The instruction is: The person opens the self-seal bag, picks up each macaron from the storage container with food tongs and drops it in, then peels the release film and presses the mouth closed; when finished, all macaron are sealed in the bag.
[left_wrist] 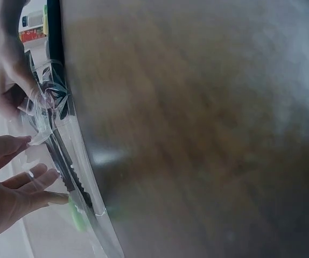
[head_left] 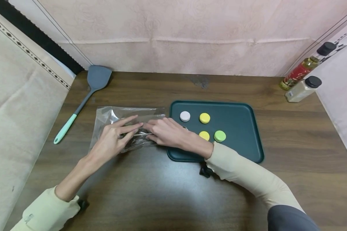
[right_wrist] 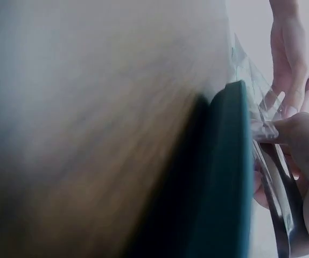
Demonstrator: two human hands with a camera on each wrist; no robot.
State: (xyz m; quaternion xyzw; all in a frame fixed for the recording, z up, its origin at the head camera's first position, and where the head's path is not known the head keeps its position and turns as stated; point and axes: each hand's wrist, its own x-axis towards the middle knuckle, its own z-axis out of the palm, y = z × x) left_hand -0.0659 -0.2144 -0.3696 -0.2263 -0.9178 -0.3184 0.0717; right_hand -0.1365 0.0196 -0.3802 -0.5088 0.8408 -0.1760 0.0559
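Note:
A clear plastic bag (head_left: pixel 102 117) lies flat on the wooden table, its right end by the tray. My right hand (head_left: pixel 172 133) grips metal tongs (right_wrist: pixel 285 207) at the bag's mouth, with plastic bunched around the fingers. In the left wrist view, the dark scalloped arms of the tongs (left_wrist: pixel 63 161) reach along inside the bag. My left hand (head_left: pixel 111 136) lies over the bag, fingers mostly straight, fingertips at the plastic and close to the right hand's. A light green shape (left_wrist: pixel 77 215) shows through the plastic near the tong tips.
The dark green tray (head_left: pixel 240 128) holds round macaron-like pieces: a white one (head_left: pixel 185 116), yellow ones (head_left: pixel 204 118) and a green one (head_left: pixel 219 136). A spatula (head_left: pixel 81 104) lies to the left. An oil bottle (head_left: pixel 300 72) and a black-capped jar (head_left: pixel 302 89) stand at back right.

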